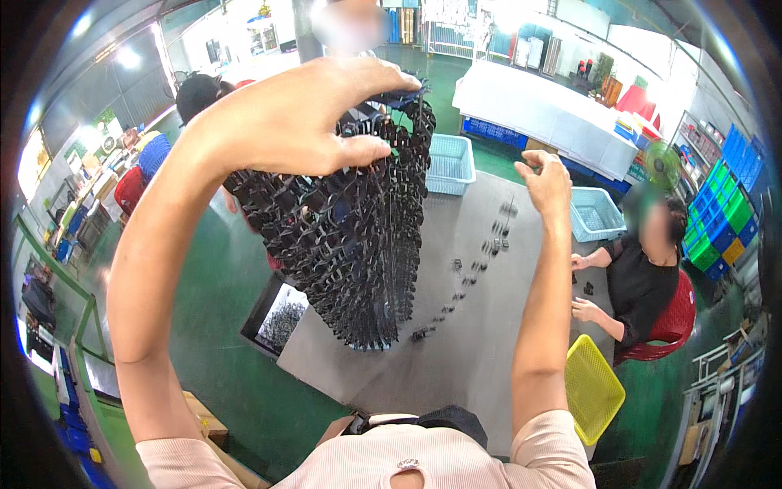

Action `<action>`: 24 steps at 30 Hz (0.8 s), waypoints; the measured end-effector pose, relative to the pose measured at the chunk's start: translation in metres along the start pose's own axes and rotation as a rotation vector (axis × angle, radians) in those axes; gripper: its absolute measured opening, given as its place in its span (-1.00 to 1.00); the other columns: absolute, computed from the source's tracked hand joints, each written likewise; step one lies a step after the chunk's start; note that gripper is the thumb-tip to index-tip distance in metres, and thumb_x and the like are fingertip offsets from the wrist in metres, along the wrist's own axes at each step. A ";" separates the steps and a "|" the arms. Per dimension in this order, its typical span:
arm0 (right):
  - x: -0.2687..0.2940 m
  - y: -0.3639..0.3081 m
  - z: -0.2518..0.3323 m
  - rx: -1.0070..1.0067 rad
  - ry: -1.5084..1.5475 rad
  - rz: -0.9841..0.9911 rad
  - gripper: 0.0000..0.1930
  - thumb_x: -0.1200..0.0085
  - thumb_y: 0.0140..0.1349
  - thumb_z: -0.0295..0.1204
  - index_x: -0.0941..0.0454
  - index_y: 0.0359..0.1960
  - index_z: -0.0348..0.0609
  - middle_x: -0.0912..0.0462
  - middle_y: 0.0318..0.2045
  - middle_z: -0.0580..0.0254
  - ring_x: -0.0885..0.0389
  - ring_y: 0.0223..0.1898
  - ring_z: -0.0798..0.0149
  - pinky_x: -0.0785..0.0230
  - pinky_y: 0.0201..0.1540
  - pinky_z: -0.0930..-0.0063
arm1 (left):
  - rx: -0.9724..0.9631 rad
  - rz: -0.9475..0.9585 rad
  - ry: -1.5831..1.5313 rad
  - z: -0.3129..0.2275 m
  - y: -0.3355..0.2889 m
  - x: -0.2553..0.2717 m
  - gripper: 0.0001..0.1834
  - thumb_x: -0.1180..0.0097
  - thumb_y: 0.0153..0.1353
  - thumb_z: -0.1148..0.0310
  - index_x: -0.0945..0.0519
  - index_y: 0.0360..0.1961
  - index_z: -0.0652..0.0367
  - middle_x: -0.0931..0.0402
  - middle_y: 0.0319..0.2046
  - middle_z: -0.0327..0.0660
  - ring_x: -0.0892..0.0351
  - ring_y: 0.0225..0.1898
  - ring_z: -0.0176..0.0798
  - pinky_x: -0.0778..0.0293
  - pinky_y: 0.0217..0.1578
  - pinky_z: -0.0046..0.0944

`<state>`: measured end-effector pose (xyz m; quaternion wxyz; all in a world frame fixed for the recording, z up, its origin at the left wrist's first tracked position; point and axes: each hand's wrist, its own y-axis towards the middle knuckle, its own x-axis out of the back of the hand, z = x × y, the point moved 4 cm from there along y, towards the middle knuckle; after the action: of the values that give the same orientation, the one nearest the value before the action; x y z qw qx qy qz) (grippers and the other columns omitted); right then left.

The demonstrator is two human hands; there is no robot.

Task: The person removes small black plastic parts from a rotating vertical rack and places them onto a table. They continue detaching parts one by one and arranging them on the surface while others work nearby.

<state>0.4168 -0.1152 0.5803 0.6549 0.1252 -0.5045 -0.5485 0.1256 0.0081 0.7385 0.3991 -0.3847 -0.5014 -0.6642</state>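
A tall upright rack (342, 236) is packed with rows of small black parts, its lower end over the grey table. My left hand (301, 118) is raised at its top, thumb and fingers curved around the upper edge; some fingers are hidden. To the right, my right hand (550, 183) is held up over the table, fingers loosely bent and apart, with nothing visible in it. Below it, a trail of loose black parts (471, 277) runs across the grey table (456, 359) toward the rack's foot.
A co-worker (648, 277) in black sits on a red chair at the right, hands by small black pieces. Light blue baskets (450, 165) and a yellow basket (595, 389) edge the table. Another person stands beyond the rack. A white-covered table (542, 110) is behind.
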 end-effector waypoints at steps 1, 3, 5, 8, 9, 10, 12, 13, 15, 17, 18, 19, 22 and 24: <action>0.000 -0.004 0.015 0.041 0.075 -0.049 -0.74 -0.29 0.11 -0.34 -0.70 -0.18 -0.19 -0.70 -0.32 0.18 -0.60 -0.30 0.35 -0.43 -0.16 0.51 | 0.036 0.013 0.026 -0.001 0.001 -0.001 -0.34 -0.18 0.16 0.26 -0.35 0.28 0.21 -0.41 0.21 0.08 -0.39 0.24 0.11 -0.26 0.28 -0.03; 0.006 -0.012 0.056 0.162 0.471 -0.075 -0.76 -0.27 0.14 -0.36 -0.69 -0.19 -0.20 -0.70 -0.32 0.18 -0.59 -0.32 0.31 -0.43 -0.17 0.48 | 0.054 -0.027 0.065 -0.005 0.005 -0.001 -0.38 -0.18 0.15 0.26 -0.39 0.24 0.23 -0.45 0.15 0.08 -0.41 0.20 0.12 -0.30 0.24 -0.04; 0.015 -0.020 0.105 0.336 0.559 -0.154 -0.79 -0.27 0.15 -0.39 -0.70 -0.21 -0.20 -0.70 -0.33 0.15 -0.59 -0.34 0.26 -0.42 -0.18 0.44 | 0.084 -0.018 0.059 -0.008 0.010 -0.005 -0.43 -0.18 0.15 0.28 -0.45 0.19 0.27 -0.47 0.12 0.07 -0.43 0.17 0.12 -0.32 0.22 -0.04; 0.019 -0.029 0.160 0.364 0.573 -0.217 -0.82 -0.22 0.15 -0.35 -0.66 -0.31 -0.19 -0.68 -0.32 0.07 -0.59 -0.25 0.01 -0.38 -0.16 0.21 | 0.086 -0.072 0.130 -0.012 0.014 -0.009 -0.53 -0.15 0.13 0.39 -0.52 0.09 0.32 -0.50 0.07 0.08 -0.47 0.11 0.13 -0.37 0.16 -0.06; 0.019 -0.031 0.171 0.336 0.531 -0.238 -0.83 -0.22 0.14 -0.36 -0.65 -0.32 -0.19 -0.67 -0.33 0.08 -0.59 -0.26 0.01 -0.38 -0.17 0.20 | 0.085 -0.078 0.141 -0.013 0.015 -0.011 -0.55 -0.14 0.11 0.43 -0.54 0.07 0.34 -0.51 0.05 0.09 -0.48 0.09 0.14 -0.39 0.15 -0.06; 0.020 -0.032 0.179 0.320 0.489 -0.264 -0.85 -0.22 0.13 -0.38 -0.65 -0.34 -0.20 -0.67 -0.35 0.10 -0.59 -0.26 0.01 -0.37 -0.18 0.19 | 0.084 -0.085 0.151 -0.013 0.015 -0.012 -0.56 -0.12 0.09 0.47 -0.55 0.04 0.35 -0.52 0.03 0.10 -0.49 0.07 0.15 -0.40 0.13 -0.06; 0.018 -0.033 0.186 0.219 0.512 -0.267 -0.89 -0.21 0.13 -0.42 -0.64 -0.37 -0.20 -0.66 -0.40 0.09 -0.58 -0.28 -0.02 -0.36 -0.22 0.16 | 0.086 -0.108 0.159 -0.013 0.014 -0.013 -0.57 -0.10 0.06 0.53 -0.57 0.01 0.37 -0.53 0.00 0.12 -0.51 0.04 0.17 -0.42 0.11 -0.05; 0.017 -0.033 0.186 0.174 0.514 -0.268 -0.91 -0.21 0.13 -0.45 -0.64 -0.39 -0.21 -0.66 -0.42 0.09 -0.57 -0.29 -0.03 -0.36 -0.24 0.14 | 0.089 -0.125 0.159 -0.013 0.013 -0.013 -0.57 -0.08 0.04 0.55 -0.57 0.01 0.37 -0.54 -0.02 0.12 -0.52 0.02 0.18 -0.42 0.10 -0.05; 0.013 -0.027 0.184 0.176 0.628 -0.222 -0.92 -0.20 0.13 -0.48 -0.65 -0.38 -0.22 -0.66 -0.46 0.13 -0.59 -0.34 0.09 -0.37 -0.27 0.23 | 0.079 -0.131 0.170 -0.013 0.012 -0.013 -0.56 -0.06 0.02 0.59 -0.57 0.00 0.38 -0.55 -0.03 0.14 -0.53 -0.01 0.19 -0.43 0.09 -0.04; 0.007 -0.019 0.178 0.170 0.826 -0.100 -0.93 -0.20 0.15 -0.49 -0.66 -0.37 -0.23 -0.66 -0.49 0.19 -0.59 -0.39 0.23 -0.38 -0.29 0.34 | 0.059 -0.140 0.200 -0.014 0.012 -0.012 -0.56 -0.04 0.00 0.60 -0.57 -0.01 0.38 -0.55 -0.04 0.14 -0.54 -0.02 0.19 -0.43 0.08 -0.04; 0.005 -0.014 0.174 0.164 0.971 0.000 -0.92 -0.20 0.15 -0.50 -0.66 -0.36 -0.23 -0.66 -0.50 0.23 -0.58 -0.40 0.31 -0.38 -0.30 0.41 | 0.064 -0.114 0.186 -0.014 0.012 -0.012 -0.55 -0.03 0.00 0.61 -0.57 0.00 0.39 -0.55 -0.04 0.13 -0.54 -0.02 0.19 -0.44 0.08 -0.04; 0.002 -0.010 0.168 0.103 1.080 0.109 -0.92 -0.21 0.16 -0.50 -0.67 -0.34 -0.24 -0.66 -0.50 0.27 -0.58 -0.42 0.39 -0.37 -0.31 0.47 | 0.074 -0.115 0.171 -0.014 0.012 -0.012 -0.55 -0.03 -0.01 0.62 -0.57 0.00 0.39 -0.55 -0.04 0.13 -0.54 -0.02 0.19 -0.44 0.07 -0.03; 0.004 -0.005 0.156 0.159 1.211 0.234 -0.90 -0.22 0.20 -0.48 -0.68 -0.32 -0.26 -0.66 -0.47 0.34 -0.54 -0.39 0.50 -0.36 -0.27 0.60 | 0.083 -0.126 0.132 -0.016 0.013 -0.012 -0.53 -0.01 -0.02 0.63 -0.57 0.01 0.39 -0.56 -0.05 0.12 -0.54 -0.03 0.20 -0.44 0.06 -0.03; 0.006 -0.003 0.150 0.197 1.290 0.301 -0.87 -0.21 0.22 -0.45 -0.68 -0.32 -0.27 -0.66 -0.46 0.31 -0.55 -0.37 0.47 -0.37 -0.20 0.58 | 0.064 -0.120 0.132 -0.019 0.015 -0.013 -0.52 0.00 -0.03 0.64 -0.56 0.01 0.38 -0.56 -0.06 0.12 -0.54 -0.03 0.20 -0.45 0.05 -0.02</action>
<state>0.2942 -0.0632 0.6502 0.8802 0.4156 -0.0713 -0.2179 0.1422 -0.0111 0.7284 0.4028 -0.2966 -0.5172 -0.6944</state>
